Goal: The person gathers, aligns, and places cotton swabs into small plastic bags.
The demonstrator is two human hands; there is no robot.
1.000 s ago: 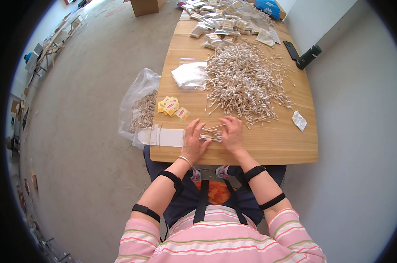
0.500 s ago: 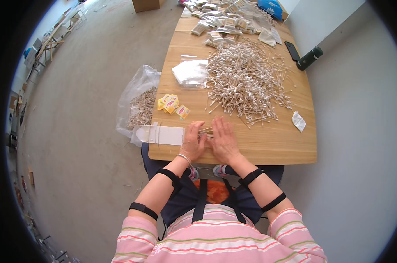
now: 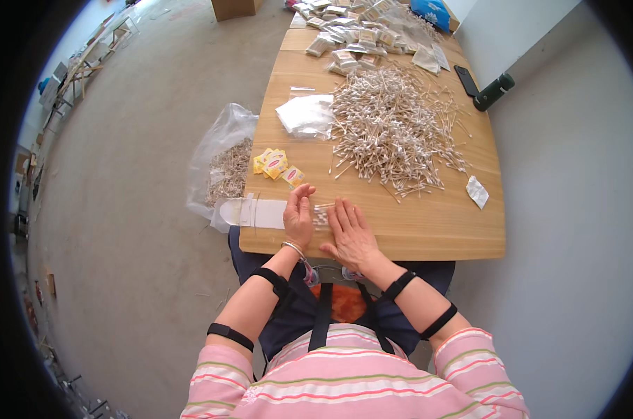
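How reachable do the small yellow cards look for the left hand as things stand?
Probably yes: the small yellow cards lie in the open on the table, just beyond the left hand, and nothing visible stands between. The cotton swabs are beside that hand, out of the way.

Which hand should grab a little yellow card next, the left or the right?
Probably the left hand: its fingertips are close to the nearest yellow card. The right hand is farther off, beyond the small swab bunch.
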